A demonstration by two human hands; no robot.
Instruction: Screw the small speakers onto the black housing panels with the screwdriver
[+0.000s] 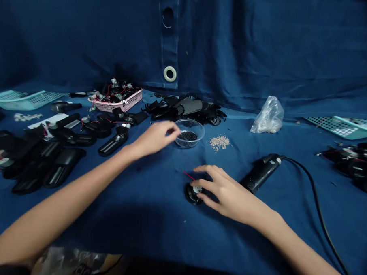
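Note:
My left hand (154,138) is at the near left rim of a clear plastic bowl (202,133). Its thumb and forefinger come together in a pinch; anything between the tips is too small to make out. Small black pieces, apparently screws, (188,136) lie in the bowl. My right hand (224,188) is lower on the table, with thumb and forefinger on either side of a round black part (190,196). A small silver motor (197,189) sits in that part, and a red wire sticks up from it. Beside the bowl is a loose pile of tiny silver screws (219,143).
A black corded power screwdriver (262,172) lies right of my right hand, its cable running to the front edge. Black housings (63,163) crowd the left, more shells (185,107) the back. A pink basket (118,106), plastic bag (268,115) and turquoise basket (347,128) stand around.

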